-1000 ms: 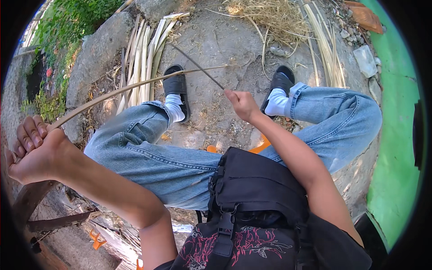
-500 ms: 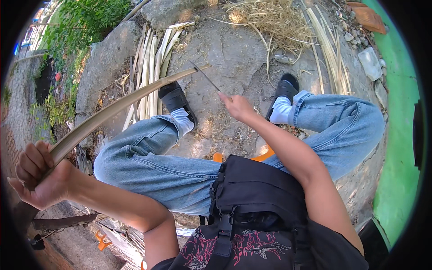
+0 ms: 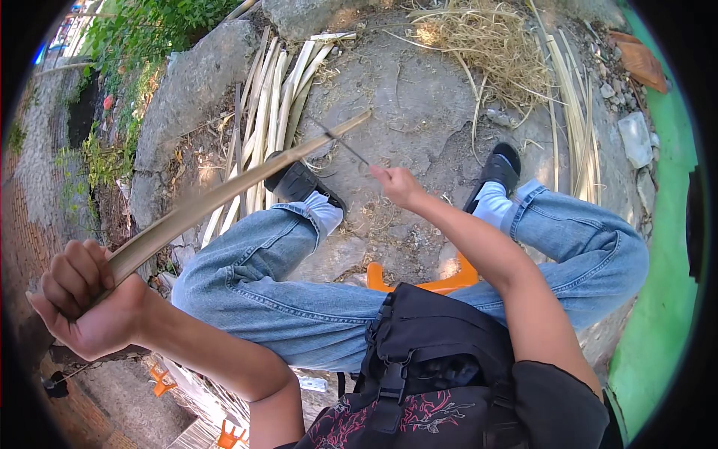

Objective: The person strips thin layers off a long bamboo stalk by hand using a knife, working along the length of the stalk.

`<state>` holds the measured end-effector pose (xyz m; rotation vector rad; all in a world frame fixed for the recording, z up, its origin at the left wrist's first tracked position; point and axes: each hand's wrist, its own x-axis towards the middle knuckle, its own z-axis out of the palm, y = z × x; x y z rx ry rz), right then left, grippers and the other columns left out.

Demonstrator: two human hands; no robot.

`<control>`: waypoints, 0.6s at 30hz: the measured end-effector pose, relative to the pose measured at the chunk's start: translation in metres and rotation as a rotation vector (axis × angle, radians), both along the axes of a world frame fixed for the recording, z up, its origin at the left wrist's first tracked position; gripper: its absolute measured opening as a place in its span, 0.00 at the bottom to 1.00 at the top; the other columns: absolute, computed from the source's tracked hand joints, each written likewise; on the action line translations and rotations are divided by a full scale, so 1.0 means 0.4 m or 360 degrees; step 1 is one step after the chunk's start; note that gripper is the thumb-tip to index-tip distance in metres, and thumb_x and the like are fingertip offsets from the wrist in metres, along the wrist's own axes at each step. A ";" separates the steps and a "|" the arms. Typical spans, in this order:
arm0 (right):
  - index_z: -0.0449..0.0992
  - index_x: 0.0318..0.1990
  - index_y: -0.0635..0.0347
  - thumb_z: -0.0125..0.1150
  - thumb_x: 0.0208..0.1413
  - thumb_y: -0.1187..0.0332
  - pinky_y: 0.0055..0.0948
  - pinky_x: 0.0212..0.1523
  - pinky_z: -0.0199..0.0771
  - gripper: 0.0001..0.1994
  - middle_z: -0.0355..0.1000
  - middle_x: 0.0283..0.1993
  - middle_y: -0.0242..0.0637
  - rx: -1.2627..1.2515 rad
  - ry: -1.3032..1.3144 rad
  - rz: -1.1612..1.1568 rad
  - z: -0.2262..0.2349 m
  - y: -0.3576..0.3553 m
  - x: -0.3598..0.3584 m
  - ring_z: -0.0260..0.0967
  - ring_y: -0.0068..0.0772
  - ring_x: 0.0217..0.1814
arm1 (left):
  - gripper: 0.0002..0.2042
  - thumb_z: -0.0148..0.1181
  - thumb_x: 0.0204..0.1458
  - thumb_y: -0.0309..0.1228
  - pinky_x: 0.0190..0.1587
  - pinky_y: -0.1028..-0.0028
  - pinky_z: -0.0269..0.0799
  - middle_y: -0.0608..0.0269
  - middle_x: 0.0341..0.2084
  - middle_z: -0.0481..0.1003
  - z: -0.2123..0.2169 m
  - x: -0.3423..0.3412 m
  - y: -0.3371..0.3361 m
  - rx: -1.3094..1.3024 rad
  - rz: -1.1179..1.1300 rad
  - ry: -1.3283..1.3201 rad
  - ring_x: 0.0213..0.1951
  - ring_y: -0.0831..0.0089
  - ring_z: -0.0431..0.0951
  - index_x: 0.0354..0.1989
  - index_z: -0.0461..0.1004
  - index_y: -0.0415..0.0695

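Your left hand [image 3: 93, 303] clenches near end of pale strip [image 3: 209, 200]; right hand [image 3: 400, 187] grips thin dark blade [image 3: 350, 151], crossing far end, contact unclear. Hold strip steady, angle blade shallow.

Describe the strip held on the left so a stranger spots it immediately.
Find the blue jeans; left of them, the left grip is closed on a long tan strip. It slants up and right, narrowing to its tip. Unlike the pale strips lying on the ground, it is held aloft.
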<state>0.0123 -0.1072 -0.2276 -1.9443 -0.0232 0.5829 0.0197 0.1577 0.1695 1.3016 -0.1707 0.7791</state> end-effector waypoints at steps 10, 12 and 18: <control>0.65 0.14 0.70 0.39 0.59 0.41 0.39 0.22 0.59 0.37 0.59 0.11 0.44 0.0246 -0.0250 0.0078 0.065 0.031 0.000 0.59 0.31 0.17 | 0.20 0.47 0.52 0.31 0.16 0.78 0.39 0.75 0.09 0.44 0.005 -0.031 0.008 0.0004 0.0041 -0.0023 0.14 0.82 0.42 0.11 0.46 0.56; 0.70 0.19 0.69 0.38 0.59 0.39 0.43 0.26 0.63 0.36 0.64 0.14 0.51 -0.0355 0.0491 -0.0008 -0.074 -0.081 0.036 0.65 0.46 0.19 | 0.20 0.48 0.51 0.30 0.16 0.79 0.39 0.75 0.09 0.45 0.003 -0.021 -0.014 0.0004 0.0042 -0.0002 0.13 0.82 0.43 0.10 0.47 0.56; 0.71 0.16 0.67 0.39 0.58 0.39 0.43 0.24 0.64 0.36 0.64 0.12 0.49 0.0139 0.0084 0.0165 0.111 0.055 0.014 0.65 0.44 0.18 | 0.20 0.50 0.46 0.30 0.18 0.76 0.38 0.73 0.09 0.44 0.020 -0.031 -0.021 -0.0106 -0.0142 0.0025 0.14 0.79 0.42 0.10 0.46 0.55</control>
